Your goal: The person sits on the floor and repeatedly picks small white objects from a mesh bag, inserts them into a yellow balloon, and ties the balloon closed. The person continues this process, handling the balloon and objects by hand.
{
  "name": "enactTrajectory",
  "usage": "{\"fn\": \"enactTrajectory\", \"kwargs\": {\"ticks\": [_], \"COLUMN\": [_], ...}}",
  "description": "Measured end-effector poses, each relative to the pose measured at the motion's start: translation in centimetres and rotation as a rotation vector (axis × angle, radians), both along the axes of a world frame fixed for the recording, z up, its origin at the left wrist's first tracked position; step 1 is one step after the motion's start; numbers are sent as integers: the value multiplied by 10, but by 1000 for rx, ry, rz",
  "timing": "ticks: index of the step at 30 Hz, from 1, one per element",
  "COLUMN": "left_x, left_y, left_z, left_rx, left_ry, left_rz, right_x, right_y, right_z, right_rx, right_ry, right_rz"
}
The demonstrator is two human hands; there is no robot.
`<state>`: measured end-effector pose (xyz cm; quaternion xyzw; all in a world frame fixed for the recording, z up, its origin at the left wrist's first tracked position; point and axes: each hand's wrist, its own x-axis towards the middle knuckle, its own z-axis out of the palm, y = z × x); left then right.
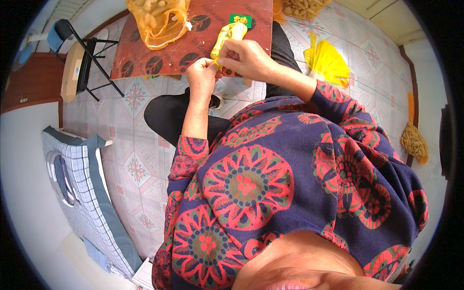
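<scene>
A narrow yellow bag (232,32), apparently mesh and filled, lies on a red-brown printed board table (163,69). At its far end a green label (247,21) is attached. My left hand (203,72) pinches the gathered near end of the bag at the table's front edge. Beside it, my right hand (246,59) bends over the same end, thumb and fingers closed on it. The fingers hide what exactly they grip there.
An orange mesh bag (156,21) of peanut-like pieces rests at the table's far left. Another full bag (304,7) stands beyond the right side. Yellow mesh (328,63) fans out beside my right leg. At left are a folding chair (87,54) and a checked bed (83,174).
</scene>
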<state>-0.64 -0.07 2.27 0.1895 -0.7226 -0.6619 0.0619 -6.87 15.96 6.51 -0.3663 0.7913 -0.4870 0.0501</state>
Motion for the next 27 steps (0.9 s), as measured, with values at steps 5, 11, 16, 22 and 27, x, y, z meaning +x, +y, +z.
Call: {"fn": "enactTrajectory", "kwargs": {"ticks": [5,11,16,22,27], "left_x": [-1,-3,-1,-2,1], "left_y": [12,18,26,33,37], "left_z": [-7,-10,-6,-4,-1], "left_rx": [180,183,180,212,237], "left_ry": [9,60,63,77,108], "left_rz": [-31,21,53,62,18], "right_x": [11,5,8,11,12], "right_y": [9,8,7,4,6], "right_z": [-25,-25,-23,-29,-32], "right_rx": [-43,-66,-18,63,70], "right_ry": [-39,-72,-6,110,159], "right_rz": [-43,-73,-149,-259,-302]}}
